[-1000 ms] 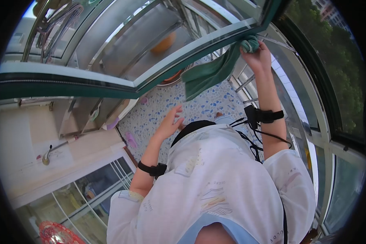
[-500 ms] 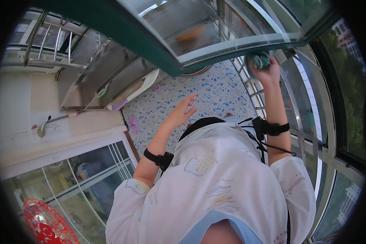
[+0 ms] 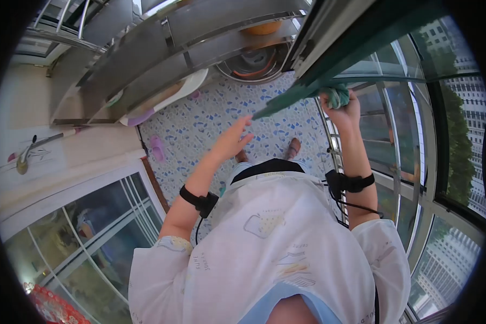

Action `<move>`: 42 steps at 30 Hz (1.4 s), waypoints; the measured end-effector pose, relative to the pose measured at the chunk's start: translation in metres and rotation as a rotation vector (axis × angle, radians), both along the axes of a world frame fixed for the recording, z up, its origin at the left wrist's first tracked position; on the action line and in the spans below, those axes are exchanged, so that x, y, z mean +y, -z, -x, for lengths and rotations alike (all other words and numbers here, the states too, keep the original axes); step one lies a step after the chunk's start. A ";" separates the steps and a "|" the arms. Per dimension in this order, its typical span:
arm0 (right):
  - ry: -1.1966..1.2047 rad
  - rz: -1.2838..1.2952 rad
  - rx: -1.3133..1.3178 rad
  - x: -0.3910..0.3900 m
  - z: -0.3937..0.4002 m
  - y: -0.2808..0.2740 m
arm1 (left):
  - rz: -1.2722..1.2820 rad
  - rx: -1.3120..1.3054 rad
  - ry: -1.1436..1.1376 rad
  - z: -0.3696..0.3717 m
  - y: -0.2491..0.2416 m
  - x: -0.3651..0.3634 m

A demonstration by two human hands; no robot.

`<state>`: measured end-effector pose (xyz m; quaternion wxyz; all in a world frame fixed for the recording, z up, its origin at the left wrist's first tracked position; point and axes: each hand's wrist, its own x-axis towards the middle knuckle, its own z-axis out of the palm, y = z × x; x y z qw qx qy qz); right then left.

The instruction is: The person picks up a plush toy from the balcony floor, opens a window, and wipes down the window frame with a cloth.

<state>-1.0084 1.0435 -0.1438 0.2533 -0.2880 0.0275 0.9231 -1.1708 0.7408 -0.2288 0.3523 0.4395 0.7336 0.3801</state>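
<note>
A bunched green cloth (image 3: pixel 337 98) is gripped in my right hand (image 3: pixel 346 112), beside the underside of a green-framed window sash (image 3: pixel 329 67). The sash slants across the upper right, its lower corner pointing down toward the floor. My left hand (image 3: pixel 232 139) is held out over the floor with fingers stretched and thumb apart. Its fingertips come right at that lower corner of the sash, and nothing is in the hand. Each forearm wears a black strap with a small device and a cable.
Metal shelving (image 3: pixel 173 70) runs along the top left, with a round metal basin (image 3: pixel 254 63) by it. Pink slippers (image 3: pixel 157 148) lie on the blue-speckled floor (image 3: pixel 194 129). Window bars (image 3: pixel 390 116) line the right side. A sliding glass door (image 3: pixel 92 232) stands at lower left.
The sash has swung, so it now shows nearly edge-on. My right hand with the cloth sits slightly lower and left in view; my left hand is now at the sash corner.
</note>
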 end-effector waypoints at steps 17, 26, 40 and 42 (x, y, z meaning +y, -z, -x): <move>0.017 0.003 -0.229 -0.099 0.051 -0.027 | 0.003 -0.117 0.011 0.032 0.018 -0.057; -0.278 -0.311 -0.349 -0.134 0.060 -0.039 | 0.040 -0.178 0.075 0.031 0.026 -0.045; -0.400 -0.250 -0.186 -0.149 0.055 -0.017 | -0.012 -0.275 0.027 0.025 0.002 -0.006; -0.395 -0.240 -0.281 -0.154 0.052 -0.018 | -0.096 -0.257 -0.028 0.020 0.008 0.000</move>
